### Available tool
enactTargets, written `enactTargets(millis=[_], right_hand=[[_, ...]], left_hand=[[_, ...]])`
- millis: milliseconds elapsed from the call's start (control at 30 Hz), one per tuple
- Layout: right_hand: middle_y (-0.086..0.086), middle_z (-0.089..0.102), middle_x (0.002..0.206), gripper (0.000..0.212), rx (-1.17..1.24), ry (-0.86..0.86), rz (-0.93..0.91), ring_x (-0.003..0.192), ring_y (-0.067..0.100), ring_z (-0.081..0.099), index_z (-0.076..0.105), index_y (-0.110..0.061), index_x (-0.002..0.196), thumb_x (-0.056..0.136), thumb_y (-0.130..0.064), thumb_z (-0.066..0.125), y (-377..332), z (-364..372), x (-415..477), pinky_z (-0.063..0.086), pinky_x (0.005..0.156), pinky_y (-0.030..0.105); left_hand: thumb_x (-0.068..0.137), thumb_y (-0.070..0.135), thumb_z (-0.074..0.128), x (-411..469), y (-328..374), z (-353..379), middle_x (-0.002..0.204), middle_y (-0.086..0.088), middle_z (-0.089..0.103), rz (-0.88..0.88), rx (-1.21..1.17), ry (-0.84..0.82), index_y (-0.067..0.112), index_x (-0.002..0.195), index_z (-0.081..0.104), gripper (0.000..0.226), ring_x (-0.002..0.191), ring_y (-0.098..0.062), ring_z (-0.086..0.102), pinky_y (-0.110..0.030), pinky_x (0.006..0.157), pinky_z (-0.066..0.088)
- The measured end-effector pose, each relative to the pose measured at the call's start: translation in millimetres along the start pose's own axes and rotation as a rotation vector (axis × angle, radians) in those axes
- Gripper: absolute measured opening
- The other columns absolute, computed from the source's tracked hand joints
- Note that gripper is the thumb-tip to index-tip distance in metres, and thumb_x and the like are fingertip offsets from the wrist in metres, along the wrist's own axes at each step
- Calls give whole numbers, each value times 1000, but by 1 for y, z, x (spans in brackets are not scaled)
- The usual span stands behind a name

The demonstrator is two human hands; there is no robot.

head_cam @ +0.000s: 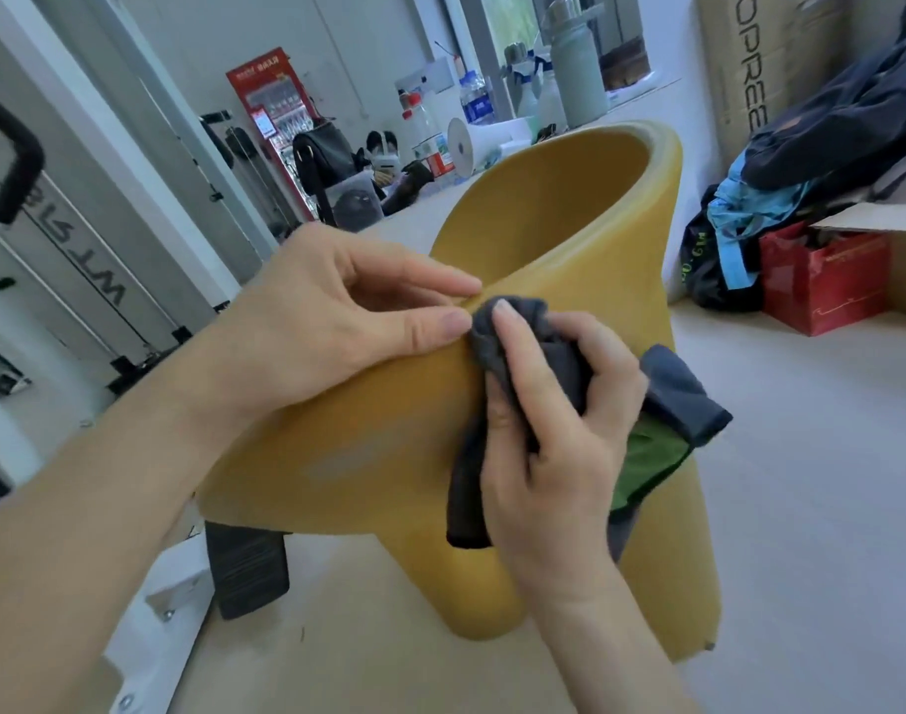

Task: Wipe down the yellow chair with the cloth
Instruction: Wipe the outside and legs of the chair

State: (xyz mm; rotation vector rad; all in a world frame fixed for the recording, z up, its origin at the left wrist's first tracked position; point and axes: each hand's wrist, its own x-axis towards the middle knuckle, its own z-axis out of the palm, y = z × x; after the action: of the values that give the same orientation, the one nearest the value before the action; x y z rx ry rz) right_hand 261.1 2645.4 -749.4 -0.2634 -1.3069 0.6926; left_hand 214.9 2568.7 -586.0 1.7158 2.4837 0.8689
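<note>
the right hand holds a dark grey cloth with its fingers curled tight round it. its pointing finger lies straight on top of the cloth and pushes it down on the yellow chair. the grip sits right on a rounded edge of the chair, and the chair's tall curved back rises just behind it. loose ends of the cloth hang down below the grip and stick out to its right. a green patch shows just right of the grip, under the cloth; i cannot tell what it is. the left hand rests on the chair just left of the grip, fingers straight and holding nothing, its thumb tip right next to the cloth. below and left of the grip a black block sits under the chair. far right of the grip are a red bag and a dark backpack. far behind it stands a grey bottle.
</note>
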Motion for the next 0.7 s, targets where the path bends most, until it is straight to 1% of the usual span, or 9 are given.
enactTargets(millis=[33, 133, 200, 267, 300, 400, 467, 567, 700], right_hand=[[10, 47, 123, 36, -8, 19, 3, 115, 31, 49, 56, -14, 129, 94, -5, 57, 12, -2, 12, 38, 104, 41], [7, 45, 119, 34, 27, 140, 187, 115, 23, 49, 58, -10, 130, 96, -9, 54, 48, -6, 43, 39, 106, 40], [9, 45, 121, 37, 72, 182, 295, 118, 21, 48, 54, -10, 133, 96, -12, 53, 42, 0, 31, 37, 108, 37], [11, 44, 126, 40, 96, 144, 346, 121, 21, 45, 51, -14, 136, 96, -14, 52, 15, 9, -5, 33, 109, 33], [11, 43, 127, 41, 75, 109, 296, 120, 23, 44, 50, -16, 137, 96, -14, 52, 0, 11, -23, 32, 109, 33], [7, 43, 124, 47, -14, -42, -4, 110, 30, 46, 49, -23, 136, 92, -11, 59, -16, 13, -39, 37, 103, 38], [7, 46, 120, 44, -45, -5, -73, 106, 31, 48, 53, -26, 133, 92, -11, 62, -8, 11, -13, 39, 100, 36], [7, 46, 115, 31, 7, 160, 71, 107, 27, 52, 58, -21, 128, 97, -19, 54, 6, 6, 29, 40, 102, 34], [13, 56, 117, 39, 141, 195, 460, 102, -6, 50, 60, -10, 129, 94, -23, 47, 70, -8, 56, 34, 95, 7]], left_hand=[[70, 28, 70, -6, -5, -5, 87, 12, 75, -22, -4, 16, 29, 96, 73, 26, 81, -3, 70, -12, 65, 52], [71, 32, 65, -24, -15, -4, 80, 16, 74, -105, -51, 59, 37, 94, 71, 24, 72, 1, 68, -7, 57, 48], [74, 37, 62, -31, -18, 4, 80, 22, 72, -86, -15, 124, 41, 97, 69, 25, 74, 5, 67, -5, 59, 46], [74, 36, 62, -34, -16, 11, 81, 27, 71, -55, 14, 189, 38, 98, 69, 24, 78, 8, 66, -3, 61, 45], [73, 35, 64, -34, -15, 13, 81, 28, 70, -44, 8, 219, 36, 97, 69, 24, 79, 8, 66, -3, 62, 45], [71, 31, 66, -34, -13, 14, 83, 24, 72, -28, -38, 252, 30, 95, 71, 24, 80, 6, 67, -4, 69, 47], [71, 30, 66, -32, -13, 16, 83, 23, 72, -19, -54, 265, 28, 95, 73, 25, 81, 6, 68, -5, 70, 47], [71, 33, 67, -29, -12, 22, 80, 29, 70, -17, -52, 303, 30, 93, 73, 23, 79, 12, 65, -1, 66, 44], [73, 36, 67, -28, -10, 25, 83, 28, 70, -26, -67, 304, 32, 94, 73, 23, 81, 10, 65, -3, 67, 45]])
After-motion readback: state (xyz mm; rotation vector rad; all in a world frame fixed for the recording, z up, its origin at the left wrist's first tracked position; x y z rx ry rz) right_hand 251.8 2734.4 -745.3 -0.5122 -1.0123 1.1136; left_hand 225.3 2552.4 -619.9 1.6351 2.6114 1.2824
